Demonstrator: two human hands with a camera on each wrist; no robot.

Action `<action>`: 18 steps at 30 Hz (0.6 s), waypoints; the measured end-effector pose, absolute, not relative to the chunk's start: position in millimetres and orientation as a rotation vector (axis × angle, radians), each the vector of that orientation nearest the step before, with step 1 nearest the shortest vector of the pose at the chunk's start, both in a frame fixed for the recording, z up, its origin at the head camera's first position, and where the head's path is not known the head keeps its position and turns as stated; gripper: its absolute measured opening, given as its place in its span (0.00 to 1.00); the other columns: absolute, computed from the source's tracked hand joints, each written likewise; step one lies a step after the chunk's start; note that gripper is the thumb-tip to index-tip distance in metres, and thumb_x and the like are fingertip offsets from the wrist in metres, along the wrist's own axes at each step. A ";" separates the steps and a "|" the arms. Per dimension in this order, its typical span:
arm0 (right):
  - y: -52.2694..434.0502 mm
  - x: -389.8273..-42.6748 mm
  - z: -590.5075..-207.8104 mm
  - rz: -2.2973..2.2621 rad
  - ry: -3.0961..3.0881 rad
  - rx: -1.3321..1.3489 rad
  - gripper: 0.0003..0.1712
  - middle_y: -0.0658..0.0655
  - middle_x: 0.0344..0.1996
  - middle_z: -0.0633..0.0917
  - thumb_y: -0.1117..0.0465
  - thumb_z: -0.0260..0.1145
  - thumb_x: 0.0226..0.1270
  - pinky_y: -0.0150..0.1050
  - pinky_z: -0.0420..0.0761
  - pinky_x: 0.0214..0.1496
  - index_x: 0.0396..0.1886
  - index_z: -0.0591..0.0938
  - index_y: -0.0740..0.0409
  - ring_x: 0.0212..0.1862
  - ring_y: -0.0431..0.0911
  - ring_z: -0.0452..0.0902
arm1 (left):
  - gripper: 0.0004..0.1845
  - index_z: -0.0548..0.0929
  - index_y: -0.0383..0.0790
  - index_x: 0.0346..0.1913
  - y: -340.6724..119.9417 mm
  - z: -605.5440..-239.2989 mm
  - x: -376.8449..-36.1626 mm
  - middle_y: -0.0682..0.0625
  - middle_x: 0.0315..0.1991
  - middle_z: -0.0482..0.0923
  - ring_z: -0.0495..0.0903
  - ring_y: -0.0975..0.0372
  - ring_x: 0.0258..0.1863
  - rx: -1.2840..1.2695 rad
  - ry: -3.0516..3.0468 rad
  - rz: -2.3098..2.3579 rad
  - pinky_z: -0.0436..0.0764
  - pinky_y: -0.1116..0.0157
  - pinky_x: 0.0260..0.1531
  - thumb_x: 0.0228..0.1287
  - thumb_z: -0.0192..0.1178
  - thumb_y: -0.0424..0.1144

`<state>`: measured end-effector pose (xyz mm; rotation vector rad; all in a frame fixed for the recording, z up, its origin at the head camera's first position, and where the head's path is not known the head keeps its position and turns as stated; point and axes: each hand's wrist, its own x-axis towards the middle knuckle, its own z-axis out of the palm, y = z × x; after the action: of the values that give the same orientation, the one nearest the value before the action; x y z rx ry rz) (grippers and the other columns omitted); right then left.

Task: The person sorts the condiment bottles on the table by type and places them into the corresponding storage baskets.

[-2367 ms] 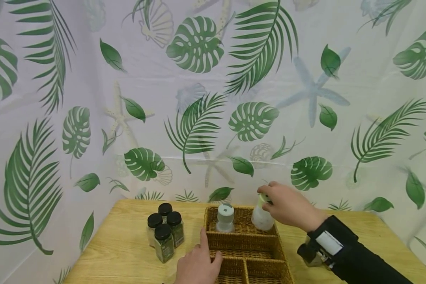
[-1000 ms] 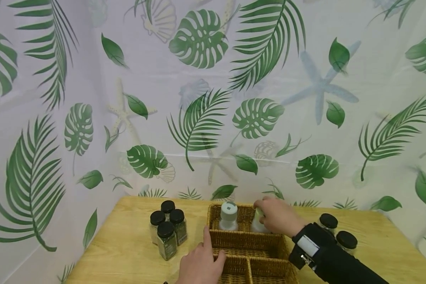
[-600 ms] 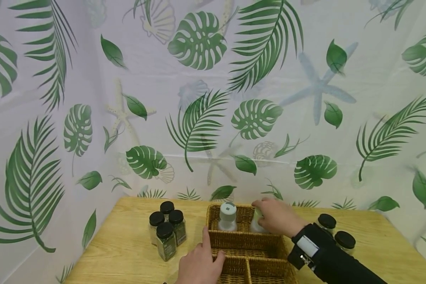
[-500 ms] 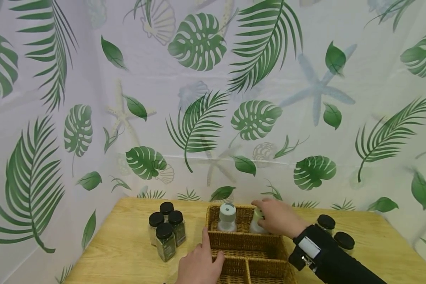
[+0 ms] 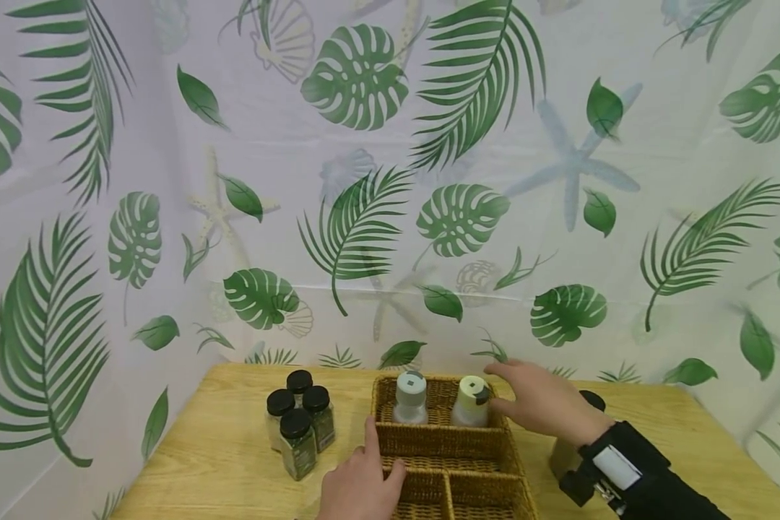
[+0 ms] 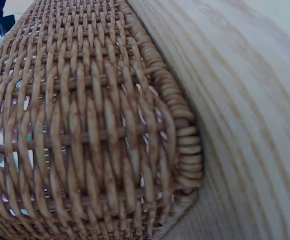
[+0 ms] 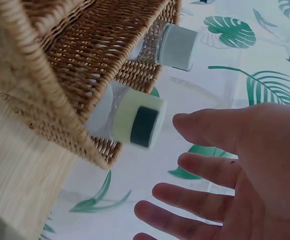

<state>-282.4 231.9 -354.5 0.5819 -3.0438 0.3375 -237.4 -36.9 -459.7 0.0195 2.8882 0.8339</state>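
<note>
A wicker basket with compartments stands on the wooden table. Two clear bottles stand in its back compartment, one grey-capped and one yellow-capped. My right hand hovers just right of the yellow-capped bottle with fingers spread, holding nothing. The right wrist view shows that hand apart from the yellow-capped bottle, with the grey-capped bottle behind. My left hand holds the basket's left wall, index finger outside and thumb over the rim. The left wrist view shows only the basket's weave.
Several black-lidded spice jars stand in a cluster left of the basket. Another black-lidded jar peeks out behind my right hand, near the table's right side. A leaf-print curtain hangs close behind the table.
My right hand set the yellow-capped bottle down in the back compartment, let go of it and drew away to the right. The left hand stayed on the basket.
</note>
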 end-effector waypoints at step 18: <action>292.9 -256.4 -353.9 0.255 -3.110 0.384 0.29 0.64 0.55 0.84 0.50 0.71 0.65 0.56 0.82 0.46 0.62 0.81 0.59 0.45 0.53 0.84 | 0.44 0.56 0.38 0.80 -36.7 -457.6 -234.0 0.46 0.23 0.75 0.71 0.52 0.16 0.034 2.902 0.857 0.67 0.51 0.20 0.70 0.54 0.60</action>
<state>-256.4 292.9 -353.9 0.3835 -3.1095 0.2547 -234.0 -36.7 -457.6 0.0337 2.9020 0.8569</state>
